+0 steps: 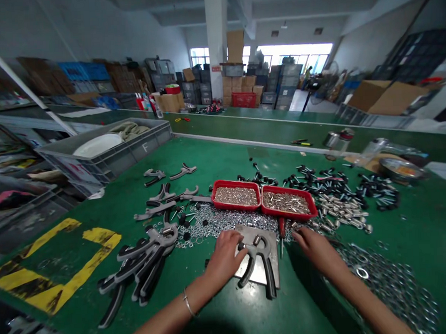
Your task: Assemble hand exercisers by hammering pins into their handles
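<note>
On a metal plate [254, 276] lies a grey hand grip strengthener [267, 257] with black handle pads, its handles toward me. A small metal spring piece sits between its arms near the top. My left hand [225, 254] is closed at the strengthener's left arm, thumb and fingers around its black knob. To the right, my right hand [314, 247] has its fingertips pinched together beside loose metal parts; whatever is in them is too small to make out. Between that hand and the plate lies a red-handled screwdriver [281, 228].
Two red trays [237, 207] of small metal parts stand ahead, with nuts [199, 223] around them. Further grip strengtheners [149, 255] pile up at left. Black-headed bolts [321, 182], metal sleeves [341, 209] and washers [393, 277] spread at right. A grey crate [132, 151] stands back left.
</note>
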The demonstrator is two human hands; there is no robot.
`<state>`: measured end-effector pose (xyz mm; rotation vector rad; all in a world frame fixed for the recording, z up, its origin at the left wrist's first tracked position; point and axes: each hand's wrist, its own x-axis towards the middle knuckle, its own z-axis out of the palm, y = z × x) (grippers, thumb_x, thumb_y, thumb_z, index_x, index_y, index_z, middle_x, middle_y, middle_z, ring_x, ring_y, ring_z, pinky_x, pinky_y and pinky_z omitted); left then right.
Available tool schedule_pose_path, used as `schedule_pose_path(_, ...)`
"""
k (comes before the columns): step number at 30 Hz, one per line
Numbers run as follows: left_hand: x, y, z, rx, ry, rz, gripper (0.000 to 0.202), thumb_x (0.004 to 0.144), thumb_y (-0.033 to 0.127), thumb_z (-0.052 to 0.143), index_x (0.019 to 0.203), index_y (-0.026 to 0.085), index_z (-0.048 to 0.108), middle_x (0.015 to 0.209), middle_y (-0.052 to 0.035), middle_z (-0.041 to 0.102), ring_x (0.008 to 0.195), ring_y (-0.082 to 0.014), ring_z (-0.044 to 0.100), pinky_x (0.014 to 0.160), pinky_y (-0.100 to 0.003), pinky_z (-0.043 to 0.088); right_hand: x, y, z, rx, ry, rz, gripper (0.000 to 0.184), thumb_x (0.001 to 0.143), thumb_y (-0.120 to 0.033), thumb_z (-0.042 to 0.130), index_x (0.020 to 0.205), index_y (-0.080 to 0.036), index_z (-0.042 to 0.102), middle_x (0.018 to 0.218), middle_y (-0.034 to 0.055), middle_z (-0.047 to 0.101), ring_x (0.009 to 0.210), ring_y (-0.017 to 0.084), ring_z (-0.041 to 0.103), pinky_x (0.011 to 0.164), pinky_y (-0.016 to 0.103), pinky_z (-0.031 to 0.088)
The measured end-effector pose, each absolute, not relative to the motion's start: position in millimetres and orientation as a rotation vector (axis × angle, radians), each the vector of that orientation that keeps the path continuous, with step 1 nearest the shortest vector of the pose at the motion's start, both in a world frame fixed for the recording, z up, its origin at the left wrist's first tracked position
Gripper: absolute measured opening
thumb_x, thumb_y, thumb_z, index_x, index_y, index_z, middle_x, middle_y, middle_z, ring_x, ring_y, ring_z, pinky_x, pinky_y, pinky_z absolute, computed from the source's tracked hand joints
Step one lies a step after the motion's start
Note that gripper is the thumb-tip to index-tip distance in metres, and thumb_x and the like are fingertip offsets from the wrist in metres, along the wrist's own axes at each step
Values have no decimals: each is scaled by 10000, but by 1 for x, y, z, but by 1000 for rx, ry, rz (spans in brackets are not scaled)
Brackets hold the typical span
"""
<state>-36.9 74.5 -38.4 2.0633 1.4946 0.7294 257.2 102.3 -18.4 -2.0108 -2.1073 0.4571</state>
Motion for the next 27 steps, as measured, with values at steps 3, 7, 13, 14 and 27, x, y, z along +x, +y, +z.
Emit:
schedule_pose_path(3, -35, 61, -40, 2129, 1444, 700, 421, 833, 335, 650, 1214, 193, 538, 1257, -99, 537, 1199, -275, 445, 1073, -452, 343, 216, 124, -31, -2096, -2001, 528, 328, 911, -484, 471, 833, -180, 568, 859, 190, 701, 818, 319, 683, 719, 395, 467)
schedule_pose_path(7, -29, 55, -36, 2146, 1444, 588, 554, 765, 375, 705, 1261, 220, 511, 1266, -90, 522, 1179, -299, 449, 1053, -470, 348, 217, 134, -31, -2040, -1923, 626, 227, 870, -402, 558, 824, -180, 546, 779, 149, 703, 738, 296, 697, 660, 363, 478)
schedule_pose_path(13, -25, 59, -37, 2122, 1476, 581, 473, 781, 340, 665, 1214, 211, 523, 1222, -92, 521, 1162, -297, 452, 1035, -463, 353, 209, 98, -6, -1516, -1533, 1093, 305, 947, -525, 429, 980, -224, 469, 811, 59, 726, 701, 220, 707, 663, 339, 549)
schedule_pose_path(14, -25, 59, -37, 2119, 1475, 581, 474, 786, 341, 661, 1220, 214, 518, 1226, -90, 517, 1164, -295, 451, 1037, -463, 350, 199, 91, -7, -1430, -1445, 1157, 311, 947, -540, 434, 970, -231, 463, 801, 55, 728, 689, 222, 707, 658, 347, 556)
schedule_pose_path(27, -25, 58, -37, 2086, 1462, 562, 483, 794, 357, 667, 1223, 216, 495, 1233, -95, 514, 1184, -302, 443, 1046, -475, 330, 164, 78, -29, -1486, -1460, 1029, 289, 945, -545, 434, 940, -256, 430, 774, 66, 729, 705, 253, 698, 669, 363, 539)
